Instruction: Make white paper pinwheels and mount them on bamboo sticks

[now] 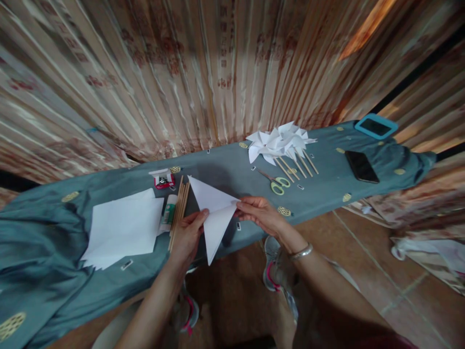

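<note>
A folded sheet of white paper (pixel 215 206), roughly triangular with a crease across it, is held up over the near side of the table. My left hand (pixel 189 231) pinches its left edge, thumb on top. At its right corner, my right hand (pixel 260 212) grips the paper between thumb and fingers. Several wooden sticks (pixel 180 206) lie just beyond my left hand, beside a green and white glue stick (pixel 169 212). To the left is a stack of white paper sheets (pixel 125 225). Scissors (pixel 279 185) with green handles rest beyond my right hand.
Several white paper pinwheels (pixel 278 140) on sticks lie at the back. A small red box (pixel 164 180) with shiny metal pieces stands open at the left. A black phone (pixel 361 166) and a blue-framed device (pixel 376 126) are at the right. A pleated curtain (pixel 218 72) hangs behind the cloth-covered table (pixel 232 165).
</note>
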Demonstrator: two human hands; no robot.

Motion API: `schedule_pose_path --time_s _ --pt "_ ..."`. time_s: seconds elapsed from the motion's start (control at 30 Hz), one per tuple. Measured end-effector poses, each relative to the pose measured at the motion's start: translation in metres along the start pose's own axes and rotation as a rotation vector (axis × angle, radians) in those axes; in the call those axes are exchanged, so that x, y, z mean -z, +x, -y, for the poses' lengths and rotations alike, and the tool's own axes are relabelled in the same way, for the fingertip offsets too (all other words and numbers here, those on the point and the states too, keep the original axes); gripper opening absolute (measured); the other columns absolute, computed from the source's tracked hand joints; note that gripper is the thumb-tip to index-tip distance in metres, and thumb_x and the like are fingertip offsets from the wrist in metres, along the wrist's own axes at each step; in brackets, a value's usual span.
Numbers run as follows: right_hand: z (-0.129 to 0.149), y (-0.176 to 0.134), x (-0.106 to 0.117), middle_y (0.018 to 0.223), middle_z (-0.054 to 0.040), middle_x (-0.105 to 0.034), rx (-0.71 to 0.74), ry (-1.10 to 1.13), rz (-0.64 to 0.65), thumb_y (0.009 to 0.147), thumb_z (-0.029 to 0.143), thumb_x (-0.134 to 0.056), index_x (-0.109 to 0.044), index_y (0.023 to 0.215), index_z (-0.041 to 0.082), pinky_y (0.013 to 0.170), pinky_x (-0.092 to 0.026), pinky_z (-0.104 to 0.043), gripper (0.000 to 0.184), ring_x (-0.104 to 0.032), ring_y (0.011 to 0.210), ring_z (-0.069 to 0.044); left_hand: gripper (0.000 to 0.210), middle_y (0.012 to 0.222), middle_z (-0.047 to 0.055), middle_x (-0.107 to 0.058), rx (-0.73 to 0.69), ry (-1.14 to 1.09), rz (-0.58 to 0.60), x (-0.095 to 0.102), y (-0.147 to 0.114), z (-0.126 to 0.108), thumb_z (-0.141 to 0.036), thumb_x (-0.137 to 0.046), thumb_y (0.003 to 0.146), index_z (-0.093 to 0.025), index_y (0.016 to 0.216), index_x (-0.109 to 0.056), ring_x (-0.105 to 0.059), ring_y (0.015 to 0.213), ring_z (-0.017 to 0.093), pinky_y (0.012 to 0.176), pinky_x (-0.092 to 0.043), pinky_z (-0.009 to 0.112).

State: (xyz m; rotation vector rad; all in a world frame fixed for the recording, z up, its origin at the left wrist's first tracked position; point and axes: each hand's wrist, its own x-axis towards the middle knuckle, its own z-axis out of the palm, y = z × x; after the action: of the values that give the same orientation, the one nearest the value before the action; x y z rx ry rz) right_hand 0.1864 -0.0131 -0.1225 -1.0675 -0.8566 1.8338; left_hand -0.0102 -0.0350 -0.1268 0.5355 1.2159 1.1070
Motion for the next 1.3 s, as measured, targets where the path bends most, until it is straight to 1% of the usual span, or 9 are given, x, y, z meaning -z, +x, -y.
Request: schedule_pose_path --time_s 0.13,0.33,0.47,0.6,0.8,0.97,1.07,1.17,1.3 --pt "-0.0033 0.0022 0.001 0.064 -0.0002 -0.07 -0.018 0.007 -0.015 0.055 0.039 -0.087 -0.074 0.071 0.016 0.057 -0.051 -0.019 0.031 -0.063 0.058 -0.008 0.031 0.068 0.003 -0.073 -0.009 -0.036 0.017 -0.0008 -0.0003 -0.0002 -0.037 -0.085 0.053 -0.016 0.072 -0.073 -0.068 0.069 0.02 0.065 -0.052 0.028" --pt "-0.0034 0.0036 0.0017 0.061 0.0014 -0.067 -0.035 0.003 -0.052 0.056 0.036 -0.087 -0.072 0.069 0.016 0.056 -0.049 -0.019 0.029 -0.061 0.056 -0.008 0.02 0.073 0.006 -0.074 -0.016 -0.062 0.072 0.0 -0.0007 0.0001 -0.031 -0.081 0.056 -0.016 0.068 -0.073 -0.069 0.073 0.021 0.068 -0.053 0.028" --pt "-0.0035 0.004 0.0002 0.057 0.002 -0.065 -0.02 -0.033 -0.055 0.056 0.038 -0.086 -0.07 0.065 0.015 0.053 -0.046 -0.019 0.029 -0.059 0.054 -0.007 0.013 0.075 0.008 -0.074 -0.02 -0.061 0.083 0.0003 -0.0013 0.0 -0.027 -0.077 0.06 -0.017 0.067 -0.073 -0.069 0.075 0.022 0.067 -0.053 0.028" --pt "-0.0023 0.0043 -0.0012 0.055 0.0026 -0.064 0.01 -0.07 -0.067 0.054 0.043 -0.087 -0.069 0.062 0.015 0.052 -0.042 -0.02 0.034 -0.056 0.052 -0.007 0.016 0.079 0.009 -0.075 -0.027 -0.062 0.095 -0.0015 -0.0021 -0.0013 -0.029 -0.077 0.06 -0.018 0.071 -0.074 -0.069 0.079 0.025 0.069 -0.054 0.03" --pt "0.0004 0.0041 -0.0005 0.054 0.0031 -0.063 0.067 -0.136 -0.087 0.056 0.045 -0.085 -0.068 0.06 0.017 0.052 -0.04 -0.022 0.034 -0.052 0.05 -0.006 0.025 0.08 0.008 -0.075 -0.027 -0.059 0.074 -0.0024 -0.0019 -0.0002 -0.031 -0.081 0.057 -0.017 0.076 -0.073 -0.07 0.082 0.026 0.068 -0.055 0.031" --pt "0.0005 0.0051 -0.0002 0.053 0.0034 -0.062 0.103 -0.181 -0.116 0.055 0.049 -0.084 -0.068 0.058 0.018 0.051 -0.039 -0.022 0.035 -0.049 0.048 -0.007 0.032 0.079 0.006 -0.075 -0.024 -0.081 0.039 -0.004 -0.002 0.0016 -0.029 -0.086 0.052 -0.015 0.077 -0.072 -0.07 0.075 0.021 0.063 -0.055 0.028" --pt "0.0 0.0057 -0.0009 0.053 0.0035 -0.061 0.115 -0.197 -0.129 0.055 0.049 -0.083 -0.067 0.057 0.018 0.051 -0.039 -0.023 0.035 -0.048 0.048 -0.007 0.036 0.076 0.005 -0.075 -0.017 -0.101 0.012 -0.0058 -0.0016 0.001 -0.03 -0.088 0.048 -0.014 0.076 -0.071 -0.069 0.071 0.018 0.063 -0.056 0.027" --pt "0.0001 0.005 -0.0021 0.053 0.0034 -0.061 0.13 -0.2 -0.139 0.055 0.049 -0.084 -0.067 0.057 0.018 0.052 -0.039 -0.023 0.035 -0.048 0.048 -0.007 0.035 0.076 0.004 -0.074 0.004 -0.095 0.007 -0.0071 -0.0012 0.0 -0.029 -0.087 0.05 -0.014 0.077 -0.071 -0.07 0.073 0.018 0.066 -0.056 0.027" --pt "0.0013 0.0029 -0.0036 0.054 0.0035 -0.062 0.148 -0.188 -0.121 0.056 0.05 -0.083 -0.069 0.059 0.019 0.052 -0.04 -0.023 0.035 -0.05 0.05 -0.008 0.023 0.078 0.004 -0.074 0.035 -0.085 0.006 -0.0069 -0.0005 0.0002 -0.025 -0.082 0.059 -0.016 0.077 -0.07 -0.07 0.078 0.02 0.066 -0.056 0.027"
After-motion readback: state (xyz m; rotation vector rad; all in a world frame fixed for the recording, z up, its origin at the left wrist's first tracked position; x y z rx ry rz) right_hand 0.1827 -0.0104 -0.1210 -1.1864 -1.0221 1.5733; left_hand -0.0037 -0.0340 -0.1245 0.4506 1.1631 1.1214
